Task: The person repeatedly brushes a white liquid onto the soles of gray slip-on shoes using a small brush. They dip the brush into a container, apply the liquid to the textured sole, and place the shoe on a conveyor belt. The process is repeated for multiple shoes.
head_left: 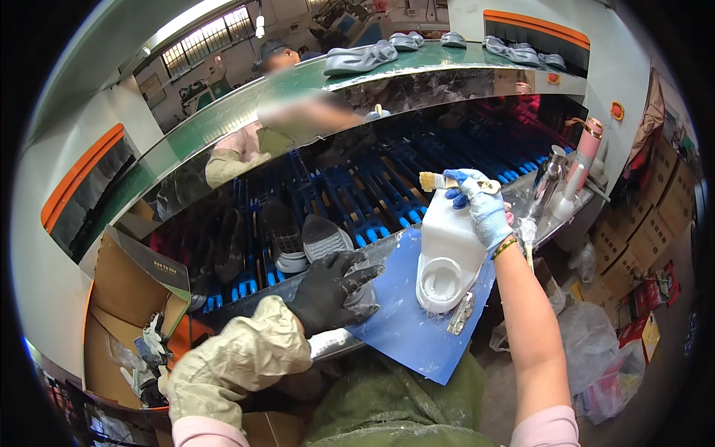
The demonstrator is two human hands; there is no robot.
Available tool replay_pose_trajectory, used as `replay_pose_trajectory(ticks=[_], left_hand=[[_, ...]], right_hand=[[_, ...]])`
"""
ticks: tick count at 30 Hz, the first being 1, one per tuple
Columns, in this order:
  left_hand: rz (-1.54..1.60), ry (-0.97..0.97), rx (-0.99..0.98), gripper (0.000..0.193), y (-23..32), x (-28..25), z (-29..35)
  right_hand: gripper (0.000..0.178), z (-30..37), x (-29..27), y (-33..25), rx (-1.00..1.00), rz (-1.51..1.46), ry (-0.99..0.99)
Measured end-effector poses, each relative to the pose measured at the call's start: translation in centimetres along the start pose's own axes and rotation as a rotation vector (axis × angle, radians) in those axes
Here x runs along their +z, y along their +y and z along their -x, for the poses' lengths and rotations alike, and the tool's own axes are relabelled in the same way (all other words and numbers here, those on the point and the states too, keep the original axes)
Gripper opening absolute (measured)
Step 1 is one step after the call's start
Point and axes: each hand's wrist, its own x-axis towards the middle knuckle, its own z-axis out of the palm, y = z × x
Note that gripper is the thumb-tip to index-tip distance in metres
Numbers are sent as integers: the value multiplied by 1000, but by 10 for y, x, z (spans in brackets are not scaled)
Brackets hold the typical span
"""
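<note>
My right hand (480, 205), in a pale glove with blue fingertips, grips a paint brush (439, 181) with tan bristles pointing left. It is held over the far end of a white plastic container (452, 238), whose round opening faces me. The container stands on a blue sheet (395, 298). A small metal piece (462, 313) lies beside it. My left hand (331, 290), black-gloved, has its fingers around a light grey shoe sole (363, 295), mostly hidden by the glove. Just beyond are a grey shoe (325, 237) and a dark shoe (283, 237).
Blue-tipped racks (372, 216) fill the machine bed ahead. Grey shoes (361, 58) stand on the green belt (439, 56), near another person (279, 59). At right are a pink bottle (585, 149) and a metal flask (547, 179). An open cardboard box (123, 298) is at left.
</note>
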Motion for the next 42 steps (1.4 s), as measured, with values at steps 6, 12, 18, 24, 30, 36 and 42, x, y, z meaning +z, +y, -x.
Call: replay_pose_trajectory(ticks=[6, 12, 18, 24, 30, 36, 42], left_hand=[[-1, -11, -5, 73, -35, 77, -14], [121, -73, -16, 44, -57, 112, -19], [18, -126, 240, 53, -46, 84, 102], [-34, 149, -350, 70, -40, 68, 159], [203, -96, -492, 99, -75, 100, 163], [47, -121, -516, 103, -81, 67, 235], [384, 65, -927, 86, -110, 44, 302]], right_hand=[[24, -2, -4, 5, -16, 89, -31], [23, 0, -2, 1, -5, 111, -35], [20, -1, -3, 5, -9, 42, -57], [21, 0, -2, -2, 19, 106, -29], [25, -3, -8, 5, -139, 298, -69], [25, -7, -9, 16, -99, 208, -129], [24, -5, -2, 15, -164, 200, -168]])
